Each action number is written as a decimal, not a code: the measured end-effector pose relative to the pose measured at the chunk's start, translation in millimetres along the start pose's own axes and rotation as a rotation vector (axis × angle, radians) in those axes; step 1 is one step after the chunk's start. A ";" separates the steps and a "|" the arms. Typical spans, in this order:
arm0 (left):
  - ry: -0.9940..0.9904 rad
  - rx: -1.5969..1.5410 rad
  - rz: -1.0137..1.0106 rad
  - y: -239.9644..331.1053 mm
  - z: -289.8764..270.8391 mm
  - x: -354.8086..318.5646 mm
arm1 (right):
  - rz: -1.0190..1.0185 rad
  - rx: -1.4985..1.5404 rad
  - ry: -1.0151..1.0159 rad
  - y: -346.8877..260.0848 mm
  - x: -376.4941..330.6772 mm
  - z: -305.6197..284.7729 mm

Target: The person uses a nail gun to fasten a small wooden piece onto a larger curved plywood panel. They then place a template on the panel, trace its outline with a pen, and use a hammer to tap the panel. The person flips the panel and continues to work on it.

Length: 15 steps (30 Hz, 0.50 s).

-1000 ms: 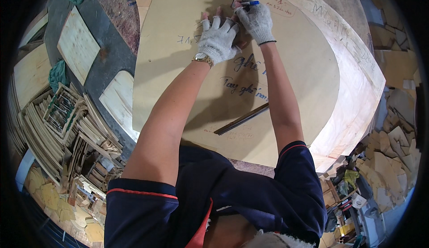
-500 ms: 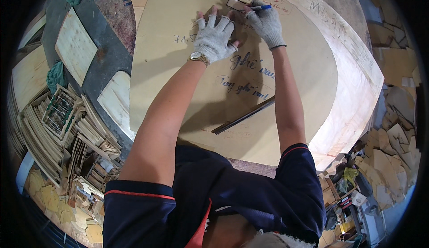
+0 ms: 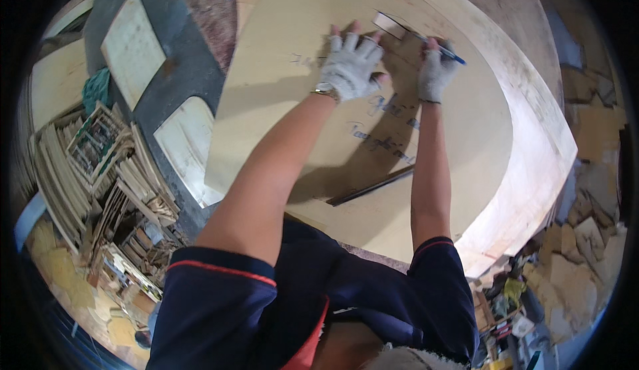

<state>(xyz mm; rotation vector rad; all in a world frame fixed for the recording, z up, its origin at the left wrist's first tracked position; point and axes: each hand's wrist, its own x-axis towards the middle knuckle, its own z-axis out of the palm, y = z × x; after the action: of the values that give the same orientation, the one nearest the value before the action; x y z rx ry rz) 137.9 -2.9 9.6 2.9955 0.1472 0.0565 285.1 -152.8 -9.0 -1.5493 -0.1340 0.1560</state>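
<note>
A large tan template sheet [image 3: 266, 137] with handwriting lies in front of me on a pale wooden board [image 3: 542, 150]. My left hand [image 3: 349, 69], in a grey fingerless glove, presses flat on the sheet with its fingers spread. My right hand [image 3: 437, 77], gloved the same way, is closed on a blue pen [image 3: 452, 55] held at a slant. Between the hands, toward the far side, is a small pale rectangle [image 3: 390, 25] with dark edges; I cannot tell whether it is a cut-out or a loose piece. A dark, straight, narrow bar [image 3: 373, 187] lies near my right forearm, partly hidden by it.
Pale wooden panels [image 3: 133, 49] lie on a dark surface at the left. Below them stand stacked curved wooden strips [image 3: 63, 177] and a small crate [image 3: 98, 140]. Wood offcuts [image 3: 592, 243] pile up at the right. A green cloth [image 3: 96, 89] lies at the left.
My right hand has moved right and nearer with the pen, away from the small rectangle. My left hand stays spread on the sheet. The whole view has shifted.
</note>
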 end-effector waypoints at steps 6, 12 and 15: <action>0.050 -0.214 -0.008 -9.5 1.7 -1.2 | 0.025 -0.048 0.018 3.2 5.6 -5.4; 0.262 -0.141 -0.111 -92.2 -13.8 -49.0 | -0.033 -0.046 -0.006 0.8 4.7 -8.2; 0.260 -0.135 -0.181 -130.2 -18.8 -81.8 | -0.041 -0.122 -0.009 0.8 8.0 -10.1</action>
<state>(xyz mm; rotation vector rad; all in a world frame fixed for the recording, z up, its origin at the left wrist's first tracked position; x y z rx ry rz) 43.4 119.8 7.1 2.8145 0.4237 0.4192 294.8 -161.2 -10.0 -1.6660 -0.1859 0.1243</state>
